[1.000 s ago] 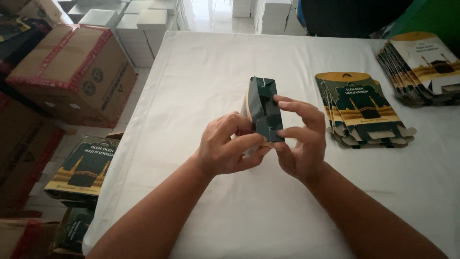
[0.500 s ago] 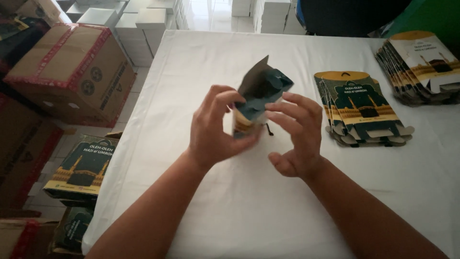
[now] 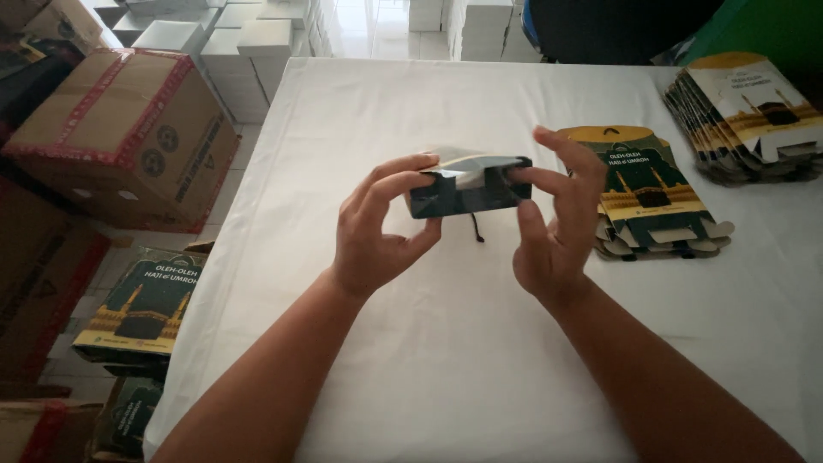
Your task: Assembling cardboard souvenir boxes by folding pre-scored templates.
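Pinching small dark carton [image 3: 469,190] by both ends, left hand [image 3: 377,225] & right hand [image 3: 555,219], mid-assembly w/ top flap open; next probably needs it tucked shut.

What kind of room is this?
Probably a packing or storage room: flat unfolded cartons are stacked on the white table, and taped cardboard boxes and white boxes are piled on the floor.

White-clothed table [image 3: 446,360], cardboard boxes [image 3: 120,137] stacked alongside.
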